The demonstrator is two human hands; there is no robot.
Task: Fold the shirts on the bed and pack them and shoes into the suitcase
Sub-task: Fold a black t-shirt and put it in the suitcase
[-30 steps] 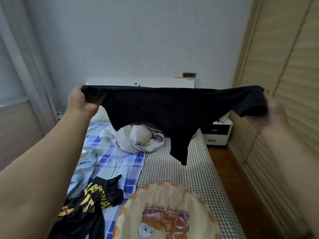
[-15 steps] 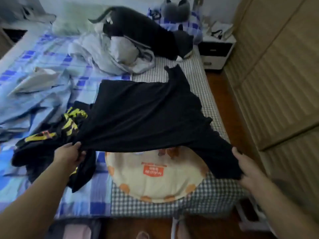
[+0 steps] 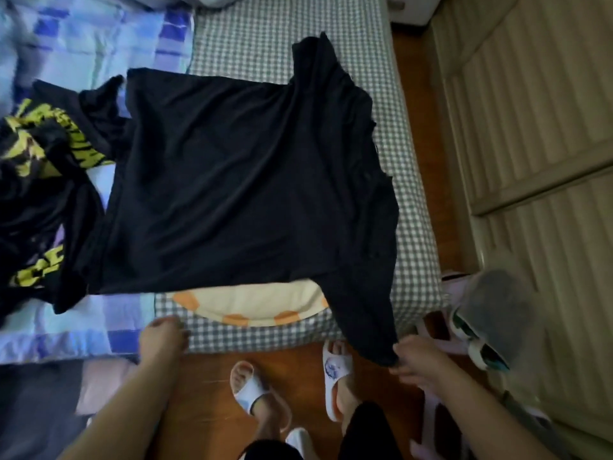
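A plain black shirt (image 3: 245,180) lies spread flat on the bed (image 3: 285,44), covering most of a round cream cushion (image 3: 258,302). My right hand (image 3: 416,360) pinches the shirt's lower right corner, which hangs over the bed's near edge. My left hand (image 3: 162,335) hovers at the bed's near edge, off the shirt, holding nothing. A second black shirt with yellow print (image 3: 43,154) lies crumpled to the left, partly under the spread one. A grey shoe (image 3: 491,317) sits low on the right beside a pink frame.
A blue patterned quilt (image 3: 83,31) covers the bed's left side. A wooden wardrobe (image 3: 530,127) runs along the right, leaving a narrow strip of wood floor (image 3: 411,94). My feet in white slippers (image 3: 335,370) stand by the bed. Dark and pink items (image 3: 93,383) lie at lower left.
The black shirt has been lowered from the air and laid flat on the bed. My left hand has let go of it. The view has tipped down toward the floor.
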